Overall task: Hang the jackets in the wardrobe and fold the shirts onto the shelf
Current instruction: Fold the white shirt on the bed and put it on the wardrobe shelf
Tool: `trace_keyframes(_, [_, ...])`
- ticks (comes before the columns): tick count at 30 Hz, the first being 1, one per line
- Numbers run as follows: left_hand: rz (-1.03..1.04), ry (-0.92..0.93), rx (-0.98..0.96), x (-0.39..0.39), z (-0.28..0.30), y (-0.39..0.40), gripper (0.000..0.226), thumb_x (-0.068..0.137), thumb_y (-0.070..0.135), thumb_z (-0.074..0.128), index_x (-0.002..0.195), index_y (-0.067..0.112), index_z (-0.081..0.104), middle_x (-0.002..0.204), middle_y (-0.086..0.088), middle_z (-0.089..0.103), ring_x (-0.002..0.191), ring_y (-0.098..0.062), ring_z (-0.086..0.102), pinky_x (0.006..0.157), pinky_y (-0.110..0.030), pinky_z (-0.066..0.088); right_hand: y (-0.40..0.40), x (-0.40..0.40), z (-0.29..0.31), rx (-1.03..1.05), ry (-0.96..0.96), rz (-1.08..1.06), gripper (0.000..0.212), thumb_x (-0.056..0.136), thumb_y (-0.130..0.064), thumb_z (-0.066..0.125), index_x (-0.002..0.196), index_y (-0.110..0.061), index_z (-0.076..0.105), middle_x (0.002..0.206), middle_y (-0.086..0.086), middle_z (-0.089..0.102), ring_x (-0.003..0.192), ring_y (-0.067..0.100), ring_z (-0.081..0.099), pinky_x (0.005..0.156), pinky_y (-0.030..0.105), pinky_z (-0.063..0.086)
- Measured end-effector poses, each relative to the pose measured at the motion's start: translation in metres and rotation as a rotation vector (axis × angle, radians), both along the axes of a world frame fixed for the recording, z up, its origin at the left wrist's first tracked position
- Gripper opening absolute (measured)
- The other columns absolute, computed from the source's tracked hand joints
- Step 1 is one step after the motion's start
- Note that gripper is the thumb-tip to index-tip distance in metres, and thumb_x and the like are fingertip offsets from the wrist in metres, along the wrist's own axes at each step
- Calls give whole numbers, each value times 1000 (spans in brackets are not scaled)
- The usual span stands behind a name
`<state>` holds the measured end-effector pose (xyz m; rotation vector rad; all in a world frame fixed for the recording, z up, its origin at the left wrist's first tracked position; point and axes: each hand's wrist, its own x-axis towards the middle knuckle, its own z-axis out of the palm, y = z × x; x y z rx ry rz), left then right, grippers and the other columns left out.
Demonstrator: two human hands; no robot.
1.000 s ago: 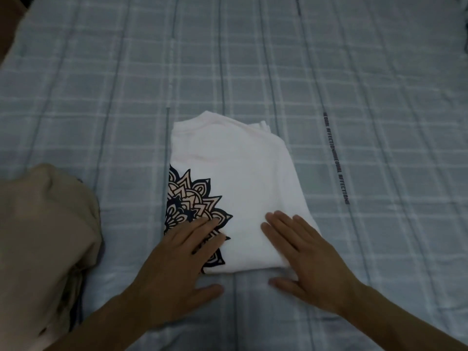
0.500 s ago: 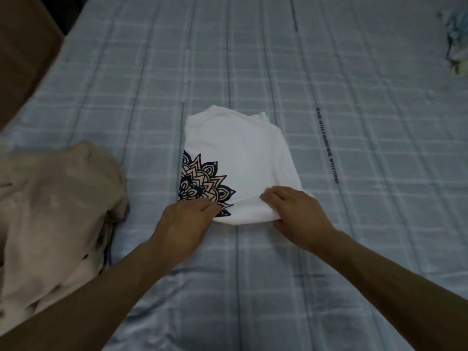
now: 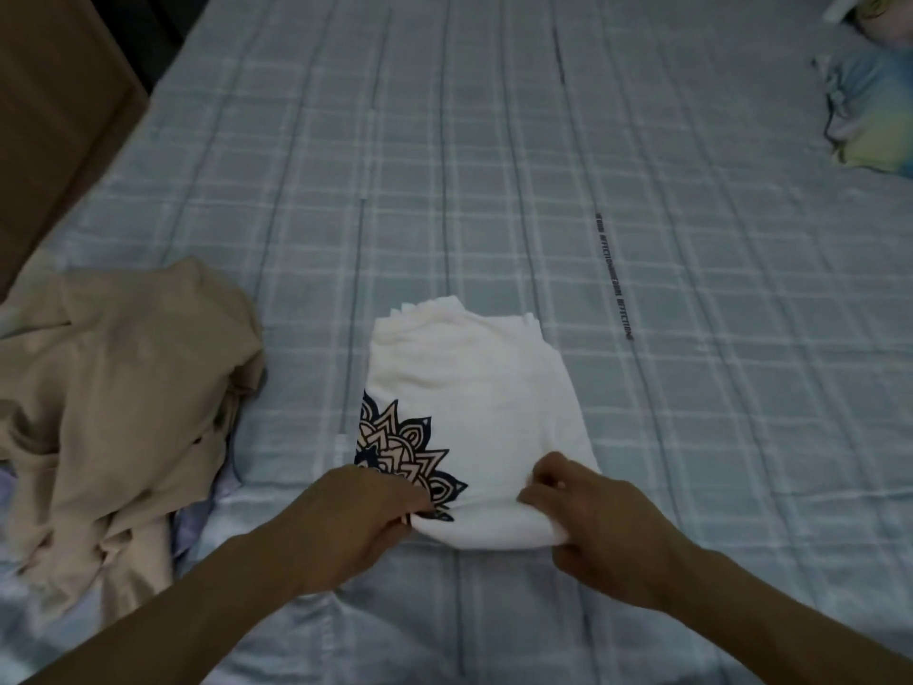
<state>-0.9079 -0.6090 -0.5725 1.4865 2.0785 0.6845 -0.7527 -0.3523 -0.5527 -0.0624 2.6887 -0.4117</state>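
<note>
Both hands, my left hand (image 3: 353, 524) and right hand (image 3: 600, 526), grip the folded white printed cotton shirt's (image 3: 474, 402) near edge.

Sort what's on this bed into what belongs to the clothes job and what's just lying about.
Belongs to the job:
folded white T-shirt with mandala print, gripped by left hand and right hand
crumpled beige jacket

Lying about:
pastel tie-dye cloth bundle
blue checked bedsheet

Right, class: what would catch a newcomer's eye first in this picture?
A folded white shirt with a dark mandala print lies mid-bed, both hands, left hand and right hand, gripping its near edge. A crumpled beige jacket sits left on the blue checked bedsheet.
</note>
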Motion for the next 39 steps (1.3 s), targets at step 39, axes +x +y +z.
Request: trace_keyframes(39, [137, 408, -92, -125, -83, 105, 68, 101, 56, 29, 157, 21, 18, 166, -3, 11, 153, -25, 8, 118, -58, 18, 61, -160, -88, 124, 373, -163, 74, 96, -62, 32, 156, -20, 21, 164, 7, 15, 152, 25, 9, 120, 55, 13])
